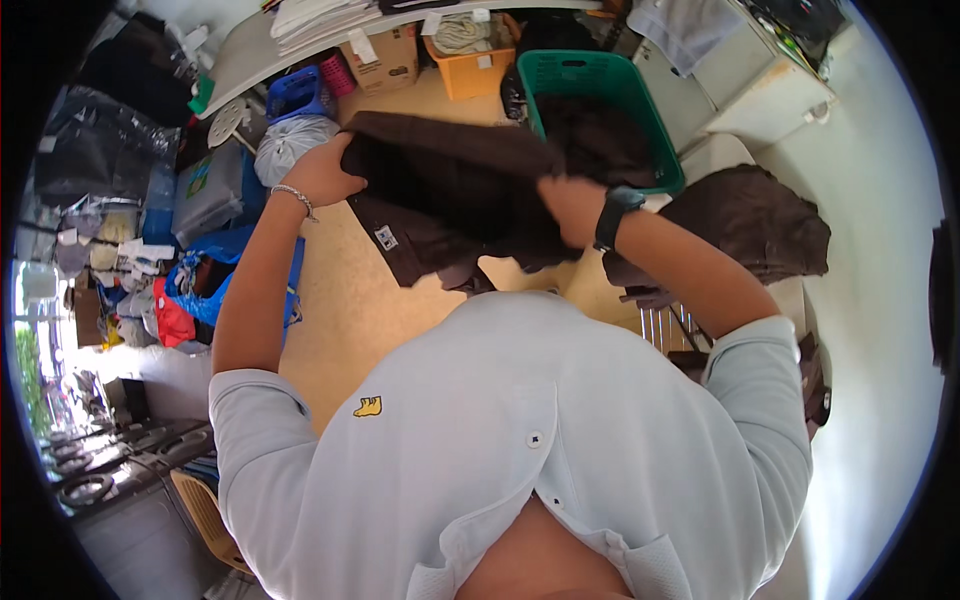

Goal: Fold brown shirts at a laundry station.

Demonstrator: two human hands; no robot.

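A dark brown cloth garment (457, 195) hangs stretched between my hands in front of my chest, its upper edge partly folded over. My left hand (322, 169) grips its left end, thumb on the near side. At the other end my right hand (574, 210), slightly blurred, is closed on the cloth. A small white tag (385, 238) shows on the garment's lower left part. Beyond my right hand, a green plastic laundry basket (660, 142) holds more dark brown cloth (592, 135). A heap of dark brown garments (757, 221) lies beside my right forearm on a pale surface.
A long pale table (244, 64) runs along the back, with a cardboard box (382, 60) and an orange basket (461, 79) below. At left are a white plastic bag (292, 146), a blue basket (300, 90) and blue bags (217, 274). A white wall (877, 247) bounds the right.
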